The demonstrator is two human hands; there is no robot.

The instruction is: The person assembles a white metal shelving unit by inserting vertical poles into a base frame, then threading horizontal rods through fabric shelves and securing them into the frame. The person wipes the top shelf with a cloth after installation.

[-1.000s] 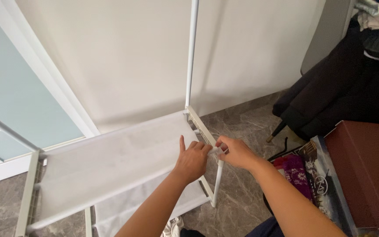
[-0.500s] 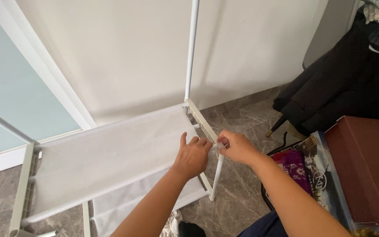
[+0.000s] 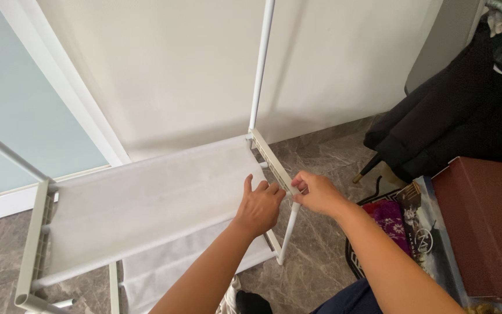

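A white shelf rack with a fabric top shelf (image 3: 146,197) stands against a cream wall. My left hand (image 3: 258,207) rests flat on the shelf's near right corner, fingers spread on the fabric. My right hand (image 3: 318,192) pinches the front end of the plastic side bracket (image 3: 269,158), just above the short white leg tube (image 3: 289,231). A tall white pole (image 3: 261,64) rises from the bracket's far end. A lower fabric shelf (image 3: 169,264) shows beneath.
A frosted glass door (image 3: 18,116) is at the left. Dark clothes (image 3: 460,116) hang at the right, above a brown box (image 3: 489,227) and a magenta patterned item (image 3: 391,221). The floor is grey marble tile (image 3: 321,256).
The view has shifted slightly. Both hands stay at the shelf's right front corner, with the right hand drawn a little closer to the bracket end.
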